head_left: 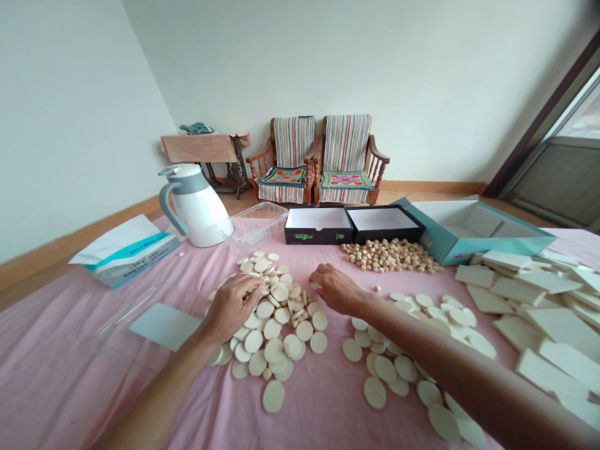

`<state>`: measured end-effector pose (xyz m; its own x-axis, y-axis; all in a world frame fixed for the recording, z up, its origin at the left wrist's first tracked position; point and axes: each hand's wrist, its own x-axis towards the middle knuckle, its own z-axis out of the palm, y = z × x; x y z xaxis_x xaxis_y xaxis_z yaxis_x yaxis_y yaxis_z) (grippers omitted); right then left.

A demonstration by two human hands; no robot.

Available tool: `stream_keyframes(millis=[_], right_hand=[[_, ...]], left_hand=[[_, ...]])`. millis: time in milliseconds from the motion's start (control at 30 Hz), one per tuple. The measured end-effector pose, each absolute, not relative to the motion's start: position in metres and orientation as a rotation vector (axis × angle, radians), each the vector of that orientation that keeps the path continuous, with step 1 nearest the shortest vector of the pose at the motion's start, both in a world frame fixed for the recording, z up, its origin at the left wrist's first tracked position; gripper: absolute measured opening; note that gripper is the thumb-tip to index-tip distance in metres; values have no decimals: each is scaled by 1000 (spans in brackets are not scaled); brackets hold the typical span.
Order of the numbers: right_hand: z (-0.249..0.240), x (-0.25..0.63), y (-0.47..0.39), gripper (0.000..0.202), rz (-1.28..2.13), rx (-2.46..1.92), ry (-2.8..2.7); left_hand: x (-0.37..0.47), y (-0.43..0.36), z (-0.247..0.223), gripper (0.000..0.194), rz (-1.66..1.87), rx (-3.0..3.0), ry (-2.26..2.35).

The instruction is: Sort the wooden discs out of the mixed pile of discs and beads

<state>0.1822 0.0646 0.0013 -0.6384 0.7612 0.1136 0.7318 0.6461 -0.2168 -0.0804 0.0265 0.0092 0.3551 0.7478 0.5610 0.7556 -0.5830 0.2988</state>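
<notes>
My left hand (235, 304) rests on the left side of a pile of pale round wooden discs (274, 329). Its fingers are curled in among the discs, and what they pinch is partly hidden. Just right of that pile, my right hand (336, 287) is closed low over the cloth, with the pale edge of a wooden disc (316, 285) showing under its fingertips. Smaller, thicker wooden pieces (300, 305) lie mixed in near the pile's right side. Below my right forearm spreads a second group of larger discs (385, 369).
Behind the hands stand two black boxes (319, 235), a clear plastic tray (257, 232) and a blue box (482, 240). Wooden beads (394, 255) lie before them. Square wooden tiles (539, 306) heap at right; a white jug (199, 209) and tissue pack (135, 256) stand left on pink cloth (60, 350).
</notes>
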Motion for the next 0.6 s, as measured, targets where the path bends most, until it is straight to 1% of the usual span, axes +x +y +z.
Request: stream_keyframes(millis=[100,167,300,400,467,600], right_hand=[[14,200,57,21,255,-1238,-2599],[29,217,46,22,340,-1194,-2604],[67,253,20,24,633,-1140,-2729],[82,274,14,27,818,-1148,-2827],[80,283,21,25,762,-1261,-2769],[54,290,45,21,397,-1639,-2560]], left_hand=[[-80,27,9,19,-1046,-2575,-1430],[-80,27,8,20,-1042,-2572,-1429],[-80,27,8,20,-1055,-2564,-1433],[-80,27,8,21,-1064,-2562,-1447],[-80,27,8,22,-1066,-2555,-1463],[-81,27,7,22,-1054,-2561,-1472]])
